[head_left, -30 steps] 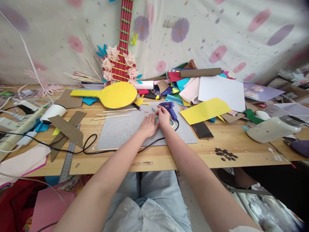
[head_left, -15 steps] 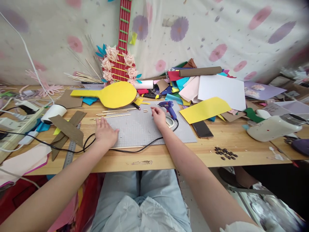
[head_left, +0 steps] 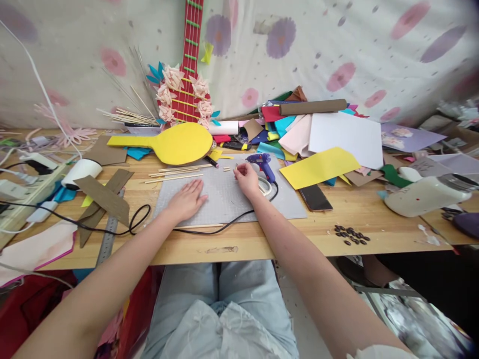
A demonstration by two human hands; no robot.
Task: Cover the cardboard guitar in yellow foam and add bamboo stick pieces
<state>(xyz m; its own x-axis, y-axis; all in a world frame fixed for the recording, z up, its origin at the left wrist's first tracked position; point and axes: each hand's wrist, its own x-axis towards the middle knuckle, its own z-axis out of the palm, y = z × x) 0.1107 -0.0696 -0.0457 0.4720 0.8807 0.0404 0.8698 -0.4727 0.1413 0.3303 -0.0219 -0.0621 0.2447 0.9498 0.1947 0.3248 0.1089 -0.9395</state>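
My left hand lies flat on the grey cutting mat, fingers stretched out and nothing under them that I can see. Several thin wooden sticks lie just beyond it, along the mat's far left edge. My right hand rests on the mat with thumb and fingers pinched together; whatever they hold is too small to make out. Two short cut stick pieces sit left of those fingertips. Close behind and to the right is a purple glue gun, with a white roll of tape partly hidden by my right wrist.
A yellow guitar-shaped cutout lies behind the sticks, before a red flower-trimmed toy guitar. A black cord crosses the mat's front edge. Right are a phone, dark beads and a white bottle.
My left hand has slid right, from the mat's left edge further onto the mat. My right hand stays almost in place, still pinched. The view has shifted slightly.
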